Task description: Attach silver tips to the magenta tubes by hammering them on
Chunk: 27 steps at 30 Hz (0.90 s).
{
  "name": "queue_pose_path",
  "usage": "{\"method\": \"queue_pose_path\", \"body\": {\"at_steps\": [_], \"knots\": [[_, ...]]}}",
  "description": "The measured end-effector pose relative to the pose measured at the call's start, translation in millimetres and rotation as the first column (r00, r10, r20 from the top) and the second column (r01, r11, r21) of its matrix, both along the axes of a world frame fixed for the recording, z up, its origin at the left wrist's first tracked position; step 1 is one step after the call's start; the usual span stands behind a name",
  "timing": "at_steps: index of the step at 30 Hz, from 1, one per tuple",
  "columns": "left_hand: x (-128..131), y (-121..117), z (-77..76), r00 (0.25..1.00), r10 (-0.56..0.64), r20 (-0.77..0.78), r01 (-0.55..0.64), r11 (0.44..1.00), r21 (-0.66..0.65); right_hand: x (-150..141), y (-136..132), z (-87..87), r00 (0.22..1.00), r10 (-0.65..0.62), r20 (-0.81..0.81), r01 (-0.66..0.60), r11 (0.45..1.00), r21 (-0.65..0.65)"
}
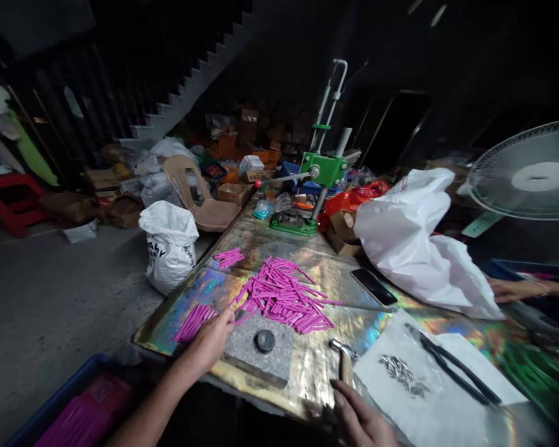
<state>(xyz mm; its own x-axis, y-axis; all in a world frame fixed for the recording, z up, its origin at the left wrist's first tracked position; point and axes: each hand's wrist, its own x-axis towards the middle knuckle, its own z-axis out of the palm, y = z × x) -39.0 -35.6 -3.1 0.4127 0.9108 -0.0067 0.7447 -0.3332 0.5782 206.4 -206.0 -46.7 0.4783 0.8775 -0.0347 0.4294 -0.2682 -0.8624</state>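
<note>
My left hand (213, 338) reaches over the near left of the shiny table (307, 385), fingers curled at the edge of a grey stone slab (261, 354) and beside a pile of pink sticks (284, 295); what it pinches is hidden. A round black disc (264, 340) sits on the slab. My right hand (361, 416) is closed around the wooden handle of a small hammer (342, 357) at the table's front edge. Two smaller bundles of pink sticks (193, 321) lie to the left.
A white sheet (428, 397) holds small metal bits (403, 372) and black pliers (456, 369). A phone (373, 287), a white plastic bag (414, 242), a green hand press (314, 186) and a fan (531, 171) stand further back. Another person's hand (517, 288) rests at right. A white sack (169, 245) sits on the floor.
</note>
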Motion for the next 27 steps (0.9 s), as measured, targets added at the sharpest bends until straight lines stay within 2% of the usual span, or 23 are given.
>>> {"method": "queue_pose_path", "body": {"at_steps": [2, 4, 6, 8, 10, 12, 14, 16, 18, 20, 22, 23, 25, 27], "knots": [[9.7, -24.2, 8.4, 0.987, -0.107, 0.121, 0.116, 0.991, -0.072, -13.2, 6.0, 11.1, 0.986, 0.062, -0.155, -0.059, 0.998, 0.021], [20.0, -46.8, 14.1, 0.953, -0.182, 0.241, 0.219, 0.966, -0.139, -26.7, 11.0, 21.2, 0.962, 0.08, -0.26, -0.063, 0.995, 0.073], [28.8, -63.4, 15.3, 0.921, -0.23, 0.314, 0.296, 0.938, -0.182, -37.0, 14.2, 29.4, 0.952, 0.133, -0.277, -0.1, 0.987, 0.129], [36.1, -72.1, 11.9, 0.894, -0.233, 0.383, 0.324, 0.927, -0.192, -42.0, 15.2, 34.4, 0.943, 0.194, -0.271, -0.158, 0.976, 0.148], [43.0, -74.8, 5.7, 0.851, -0.168, 0.497, 0.308, 0.927, -0.213, -43.2, 13.9, 34.8, 0.919, 0.196, -0.343, -0.153, 0.977, 0.147], [51.5, -75.1, -0.4, 0.766, -0.026, 0.642, 0.285, 0.909, -0.304, -43.4, 11.7, 30.8, 0.869, 0.147, -0.473, -0.085, 0.985, 0.15], [62.6, -76.6, -5.0, 0.653, 0.148, 0.742, 0.288, 0.858, -0.425, -44.8, 10.3, 24.7, 0.802, 0.114, -0.586, -0.02, 0.986, 0.164], [76.0, -81.2, -8.1, 0.564, 0.292, 0.772, 0.294, 0.803, -0.519, -48.2, 10.3, 19.7, 0.753, 0.104, -0.65, 0.032, 0.98, 0.195], [89.8, -88.1, -10.9, 0.531, 0.367, 0.764, 0.295, 0.765, -0.572, -52.8, 11.2, 17.6, 0.716, 0.107, -0.69, 0.068, 0.973, 0.221], [101.3, -95.1, -14.1, 0.55, 0.378, 0.745, 0.307, 0.738, -0.601, -57.0, 11.7, 17.3, 0.692, 0.119, -0.712, 0.075, 0.969, 0.235], [107.9, -99.5, -17.1, 0.589, 0.354, 0.726, 0.321, 0.722, -0.613, -57.5, 10.3, 16.4, 0.706, 0.127, -0.696, 0.058, 0.97, 0.236], [109.1, -100.2, -18.3, 0.607, 0.345, 0.716, 0.318, 0.72, -0.617, -55.0, 8.6, 15.1, 0.755, 0.109, -0.647, 0.049, 0.974, 0.222], [107.9, -98.5, -20.0, 0.635, 0.345, 0.691, 0.283, 0.728, -0.624, -41.6, 3.5, 10.7, 0.892, 0.012, -0.453, 0.067, 0.985, 0.157], [103.7, -94.2, -21.2, 0.65, 0.36, 0.669, 0.229, 0.747, -0.625, -14.9, -3.4, 5.2, 0.97, -0.129, -0.209, 0.151, 0.984, 0.095]]}}
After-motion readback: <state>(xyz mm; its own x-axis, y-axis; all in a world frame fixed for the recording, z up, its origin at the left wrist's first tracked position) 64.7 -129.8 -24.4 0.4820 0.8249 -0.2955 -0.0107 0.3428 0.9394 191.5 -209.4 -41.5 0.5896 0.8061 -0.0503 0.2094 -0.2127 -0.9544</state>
